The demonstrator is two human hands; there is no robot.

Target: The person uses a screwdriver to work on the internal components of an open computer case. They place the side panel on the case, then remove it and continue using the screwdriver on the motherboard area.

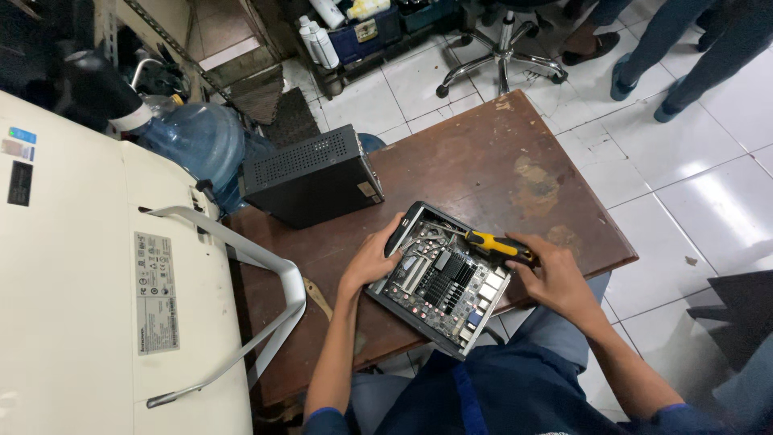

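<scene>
Head view: an opened small computer [441,278], its circuit board bare, lies at the near edge of the brown desk [483,161], between the two hands. The left hand [372,259] grips its left edge with fingers curled over the rim, while the right hand [555,278] is closed around a yellow-and-black screwdriver [493,244] whose shaft points into the case. A closed black box [312,176] sits behind on the desk, and a white machine [80,282] stands to the left.
</scene>
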